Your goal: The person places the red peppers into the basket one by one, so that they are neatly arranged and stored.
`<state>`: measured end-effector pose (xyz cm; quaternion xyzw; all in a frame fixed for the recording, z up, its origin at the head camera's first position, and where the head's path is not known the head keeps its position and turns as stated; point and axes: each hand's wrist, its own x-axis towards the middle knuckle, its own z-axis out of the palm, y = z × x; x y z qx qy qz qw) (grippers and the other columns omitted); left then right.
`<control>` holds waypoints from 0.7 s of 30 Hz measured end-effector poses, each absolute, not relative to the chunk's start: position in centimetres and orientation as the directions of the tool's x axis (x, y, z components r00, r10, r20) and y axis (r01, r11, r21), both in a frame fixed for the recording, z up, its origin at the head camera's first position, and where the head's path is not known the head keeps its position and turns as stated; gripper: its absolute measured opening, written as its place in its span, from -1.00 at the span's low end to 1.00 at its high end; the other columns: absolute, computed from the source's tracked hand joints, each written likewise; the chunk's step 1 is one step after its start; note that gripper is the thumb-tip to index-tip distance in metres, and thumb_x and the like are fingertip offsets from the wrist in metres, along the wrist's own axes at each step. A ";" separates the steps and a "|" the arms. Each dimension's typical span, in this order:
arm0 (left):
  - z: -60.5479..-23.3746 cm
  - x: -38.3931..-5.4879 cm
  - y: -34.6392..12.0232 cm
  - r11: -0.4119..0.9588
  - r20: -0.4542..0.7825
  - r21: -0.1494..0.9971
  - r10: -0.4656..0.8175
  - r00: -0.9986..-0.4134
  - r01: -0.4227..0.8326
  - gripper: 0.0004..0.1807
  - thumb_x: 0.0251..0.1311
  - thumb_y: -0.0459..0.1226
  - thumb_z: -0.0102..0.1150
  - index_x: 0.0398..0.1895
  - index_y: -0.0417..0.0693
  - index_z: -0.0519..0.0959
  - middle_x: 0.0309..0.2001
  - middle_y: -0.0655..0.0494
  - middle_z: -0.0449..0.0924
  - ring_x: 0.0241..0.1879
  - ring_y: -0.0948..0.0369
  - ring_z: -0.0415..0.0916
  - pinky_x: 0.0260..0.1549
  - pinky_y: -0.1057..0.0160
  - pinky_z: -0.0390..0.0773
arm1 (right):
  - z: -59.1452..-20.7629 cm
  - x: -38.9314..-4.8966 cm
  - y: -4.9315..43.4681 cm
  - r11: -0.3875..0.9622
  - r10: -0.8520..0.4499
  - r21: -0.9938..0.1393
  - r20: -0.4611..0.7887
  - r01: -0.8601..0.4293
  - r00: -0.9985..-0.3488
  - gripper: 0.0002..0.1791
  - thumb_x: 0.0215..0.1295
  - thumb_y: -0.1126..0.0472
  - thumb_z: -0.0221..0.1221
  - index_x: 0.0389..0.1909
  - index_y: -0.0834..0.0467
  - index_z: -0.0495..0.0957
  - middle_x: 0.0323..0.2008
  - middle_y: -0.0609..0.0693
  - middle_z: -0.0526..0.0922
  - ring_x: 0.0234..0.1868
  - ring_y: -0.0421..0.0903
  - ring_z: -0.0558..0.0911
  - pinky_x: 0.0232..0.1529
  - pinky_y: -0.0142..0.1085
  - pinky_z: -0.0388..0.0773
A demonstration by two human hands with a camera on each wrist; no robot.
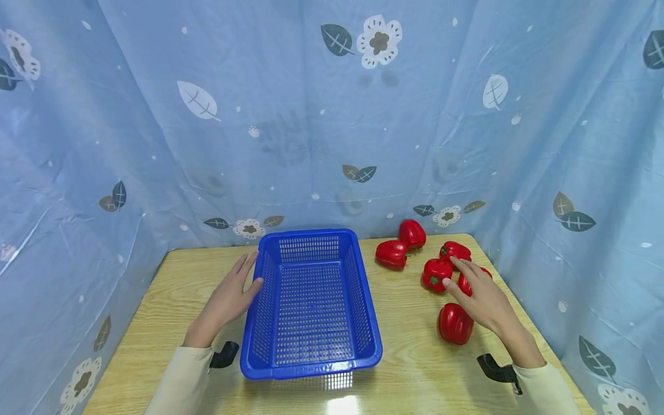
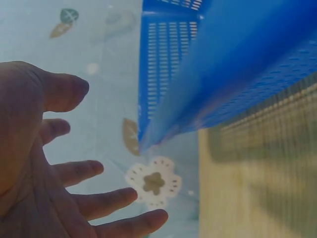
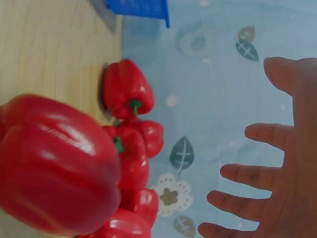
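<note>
A blue plastic basket (image 1: 254,360) with perforated walls stands upright on the table, nothing inside it. My left hand (image 1: 228,301), fingers spread, is beside the basket's left rim in the head view; the left wrist view shows a gap between these fingers and the basket wall (image 2: 237,59). To the right lie several red bell peppers, one nearest me (image 1: 455,324) and another with a green stem (image 1: 437,275). My right hand (image 1: 482,297) hovers at this group with fingers extended, holding nothing, and partly hides one pepper (image 1: 466,283). The right wrist view shows a large pepper (image 3: 59,163) close up.
Two more red peppers, one (image 1: 391,254) touching the other (image 1: 412,234), lie at the back right of the basket. A blue patterned curtain (image 1: 311,144) surrounds the wooden table (image 1: 399,357) at the back and both sides.
</note>
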<state>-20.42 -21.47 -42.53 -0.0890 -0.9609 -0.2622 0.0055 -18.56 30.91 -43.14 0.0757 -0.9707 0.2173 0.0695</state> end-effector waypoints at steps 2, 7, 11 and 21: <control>-42.9 -20.4 -21.8 0.826 0.057 0.539 0.160 -0.985 0.165 -0.26 0.47 -0.13 -0.09 0.59 0.04 -0.13 0.55 -0.32 -0.14 0.46 -0.35 -0.02 0.26 -0.45 0.18 | -43.4 -18.4 31.2 0.889 -0.104 -0.427 0.162 -0.165 -0.981 -0.24 0.44 -0.21 -0.02 0.50 0.12 0.13 0.42 0.36 0.23 0.36 0.41 0.25 0.11 0.48 0.28; -43.9 -20.3 -22.5 0.769 0.051 0.624 0.141 -0.989 0.142 -0.21 0.46 -0.14 -0.04 0.59 -0.03 -0.17 0.54 -0.31 -0.09 0.48 -0.31 -0.03 0.33 -0.39 0.12 | -44.5 -18.0 32.1 0.868 -0.075 -0.475 0.162 -0.144 -0.984 -0.25 0.46 -0.20 -0.04 0.47 0.19 0.16 0.40 0.35 0.27 0.35 0.42 0.28 0.15 0.45 0.26; -44.6 -20.3 -22.9 0.738 0.014 0.668 0.120 -0.993 0.099 -0.15 0.44 -0.08 0.00 0.59 -0.03 -0.23 0.54 -0.33 -0.10 0.43 -0.36 0.06 0.29 -0.39 0.21 | -45.4 -17.5 32.7 0.863 -0.041 -0.491 0.171 -0.121 -0.984 -0.25 0.46 -0.20 -0.04 0.45 0.23 0.20 0.37 0.37 0.31 0.31 0.42 0.33 0.15 0.41 0.28; -46.6 -19.9 -23.6 0.630 -0.085 0.777 0.113 -0.990 0.006 -0.11 0.44 0.01 -0.01 0.60 0.01 -0.28 0.54 -0.31 -0.07 0.41 -0.34 0.16 0.20 -0.28 0.43 | -47.2 -16.1 33.5 0.834 0.063 -0.552 0.132 -0.020 -0.989 -0.27 0.44 -0.18 0.01 0.38 0.29 0.27 0.21 0.38 0.47 0.15 0.32 0.50 -0.03 0.18 0.60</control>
